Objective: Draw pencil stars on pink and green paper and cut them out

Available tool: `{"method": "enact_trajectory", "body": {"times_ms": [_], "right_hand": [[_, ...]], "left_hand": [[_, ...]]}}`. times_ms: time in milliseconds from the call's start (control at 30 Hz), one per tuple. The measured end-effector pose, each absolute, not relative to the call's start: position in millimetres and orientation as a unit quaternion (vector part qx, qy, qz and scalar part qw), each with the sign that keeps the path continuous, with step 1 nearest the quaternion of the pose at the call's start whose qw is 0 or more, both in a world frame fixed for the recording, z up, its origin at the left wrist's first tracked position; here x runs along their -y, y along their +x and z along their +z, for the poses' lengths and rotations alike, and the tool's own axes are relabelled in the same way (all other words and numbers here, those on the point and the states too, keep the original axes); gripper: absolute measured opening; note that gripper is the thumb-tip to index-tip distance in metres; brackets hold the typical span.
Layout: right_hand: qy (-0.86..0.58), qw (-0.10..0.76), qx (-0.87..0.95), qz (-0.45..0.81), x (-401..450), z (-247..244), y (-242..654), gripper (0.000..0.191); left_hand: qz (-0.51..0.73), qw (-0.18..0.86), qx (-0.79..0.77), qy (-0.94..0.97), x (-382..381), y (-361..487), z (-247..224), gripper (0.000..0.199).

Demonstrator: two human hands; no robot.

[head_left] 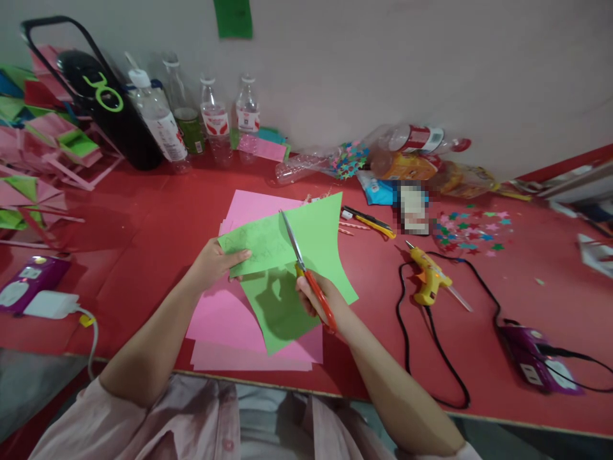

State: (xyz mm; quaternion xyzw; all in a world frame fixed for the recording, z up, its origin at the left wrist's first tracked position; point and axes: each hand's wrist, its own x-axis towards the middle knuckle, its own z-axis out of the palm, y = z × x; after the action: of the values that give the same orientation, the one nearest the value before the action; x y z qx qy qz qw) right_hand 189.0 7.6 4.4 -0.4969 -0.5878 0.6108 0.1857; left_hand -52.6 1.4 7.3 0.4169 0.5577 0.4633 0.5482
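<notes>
A sheet of green paper (313,233) with faint pencil drawings on its left part is held up over the table. My left hand (220,263) pinches its left end, thumb on top. In my right hand (318,297) is a pair of scissors (293,236) with orange and yellow handles, the fingers wrapped round them. The blades lie across the green sheet, pointing away from me, and a cut splits the paper near the handles. Under it rests a stack of pink paper (218,322).
On the right lie a yellow glue gun (431,275) with a black cord, a cutter knife (378,225), and scattered paper stars (474,230). Plastic bottles (215,121) and a black flask (117,121) line the wall. Purple power strips (531,358) sit at both sides.
</notes>
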Motion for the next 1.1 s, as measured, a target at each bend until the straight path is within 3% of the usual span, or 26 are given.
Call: {"method": "enact_trajectory", "body": {"times_ms": [400, 600, 767, 833, 900, 1000, 1100], "right_hand": [[-0.543, 0.172, 0.558, 0.603, -6.3, 9.4, 183.1, 0.047], [-0.512, 0.276, 0.528, 0.619, -17.2, 2.3, 186.1, 0.039], [-0.517, 0.355, 0.466, 0.624, -29.8, -1.2, 190.7, 0.033], [-0.533, 0.377, 0.455, 0.605, -36.8, -0.5, 198.5, 0.029], [-0.542, 0.386, 0.461, 0.587, -45.6, -0.4, 210.4, 0.028], [-0.565, 0.371, 0.468, 0.569, -59.1, -4.1, 228.4, 0.027], [-0.594, 0.336, 0.483, 0.549, -66.7, -9.8, 235.6, 0.028]], "left_hand": [[0.452, 0.565, -0.570, 0.390, -5.4, -49.0, 2.4, 0.022], [0.406, 0.603, -0.538, 0.425, -2.4, -45.0, -6.0, 0.022], [0.326, 0.648, -0.494, 0.480, -1.4, -31.0, -6.8, 0.033], [0.318, 0.589, -0.517, 0.533, -6.1, -35.1, -6.7, 0.038], [0.319, 0.449, -0.608, 0.572, -12.8, -45.9, -8.1, 0.038], [0.328, 0.323, -0.684, 0.566, -21.7, -64.3, -13.9, 0.036], [0.298, 0.228, -0.709, 0.597, -26.5, -71.7, -23.6, 0.060]]}}
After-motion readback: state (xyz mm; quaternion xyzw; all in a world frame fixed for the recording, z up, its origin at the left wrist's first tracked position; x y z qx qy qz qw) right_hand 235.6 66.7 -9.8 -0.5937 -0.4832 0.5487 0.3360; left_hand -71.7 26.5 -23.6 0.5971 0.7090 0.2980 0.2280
